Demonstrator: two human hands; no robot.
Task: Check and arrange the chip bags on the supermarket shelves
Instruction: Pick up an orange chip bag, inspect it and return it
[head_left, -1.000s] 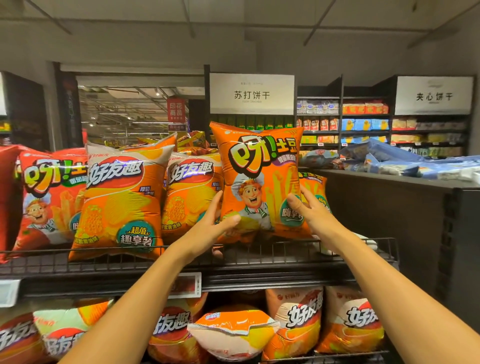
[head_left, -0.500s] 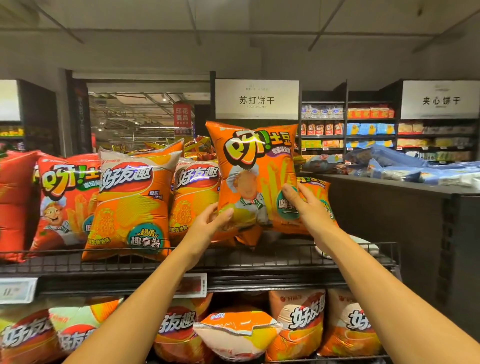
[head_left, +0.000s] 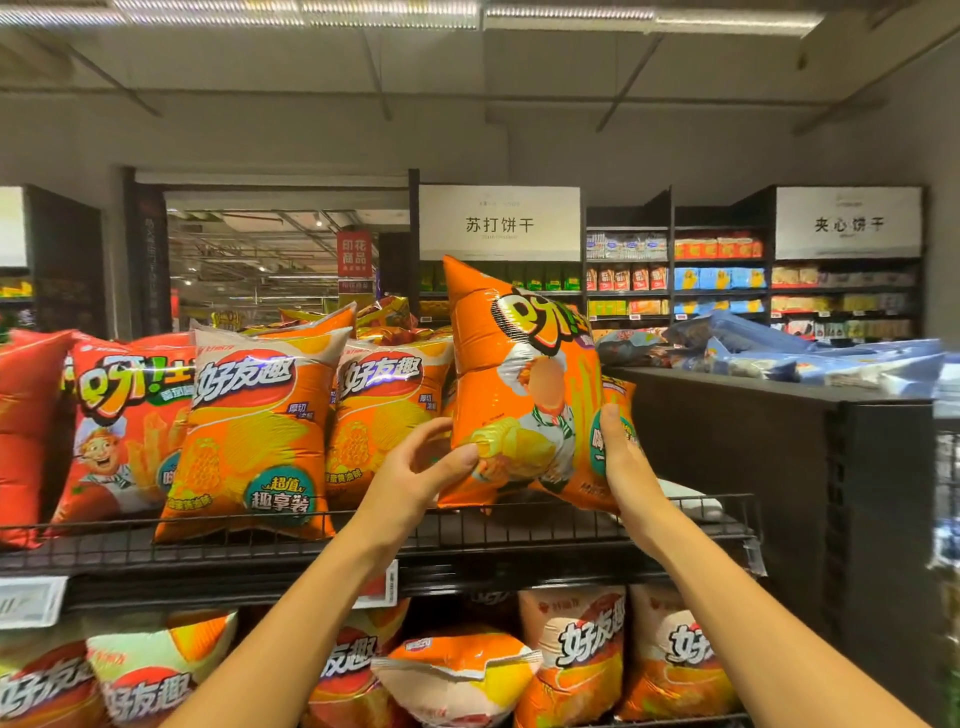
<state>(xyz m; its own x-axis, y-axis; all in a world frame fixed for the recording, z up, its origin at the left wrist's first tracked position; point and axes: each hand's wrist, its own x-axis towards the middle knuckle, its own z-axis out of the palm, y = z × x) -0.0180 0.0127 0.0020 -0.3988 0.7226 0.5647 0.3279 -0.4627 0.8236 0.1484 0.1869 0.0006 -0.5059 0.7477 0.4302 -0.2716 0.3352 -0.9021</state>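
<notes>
An orange chip bag with a cartoon chef (head_left: 524, 384) is held upright over the right end of the wire top shelf (head_left: 467, 530), turned a little to the right. My left hand (head_left: 421, 467) grips its lower left corner. My right hand (head_left: 621, 457) holds its lower right edge, thumb on the front. Just behind it stands another bag of the same kind (head_left: 623, 395), mostly hidden. To the left on the shelf stand two orange-yellow bags (head_left: 260, 431) (head_left: 384, 410) and a red chef bag (head_left: 119, 431).
The shelf below holds more orange bags (head_left: 576, 649), one lying flat (head_left: 457, 675). A dark counter (head_left: 727, 441) with blue packs (head_left: 810, 353) stands close on the right. A price tag (head_left: 31, 597) hangs at the shelf's left front. Biscuit shelves line the back wall.
The held bag has been lifted slightly and twisted to the right, its top left corner now pointing up. Both hands keep their hold at the lower corners.
</notes>
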